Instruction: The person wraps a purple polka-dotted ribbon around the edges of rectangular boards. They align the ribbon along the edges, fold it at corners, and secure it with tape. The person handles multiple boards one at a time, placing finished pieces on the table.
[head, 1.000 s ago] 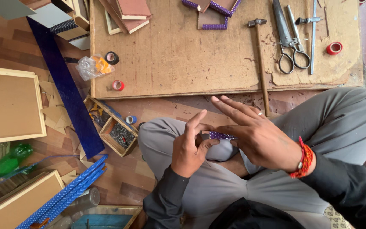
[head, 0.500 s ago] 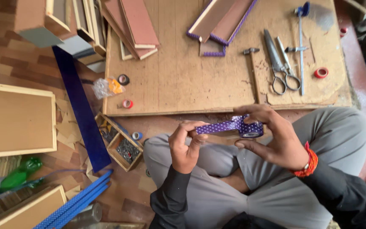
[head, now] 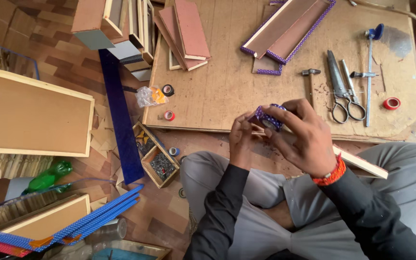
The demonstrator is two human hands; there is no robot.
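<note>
You hold a small roll of purple dotted tape (head: pixel 267 117) just above the near edge of the wooden board (head: pixel 227 91). Your right hand (head: pixel 300 136) curls its fingers around the roll; your left hand (head: pixel 241 139) pinches its loose end. Beyond the roll lie a hammer (head: pixel 310 82) and scissors (head: pixel 345 91). If the pinch slackens, the end could snap back and stick — hard to lift again.

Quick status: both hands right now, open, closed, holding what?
Left hand: closed, pinching the purple white-dotted tape roll.
Right hand: closed, gripping the same tape roll from the other side.
</note>
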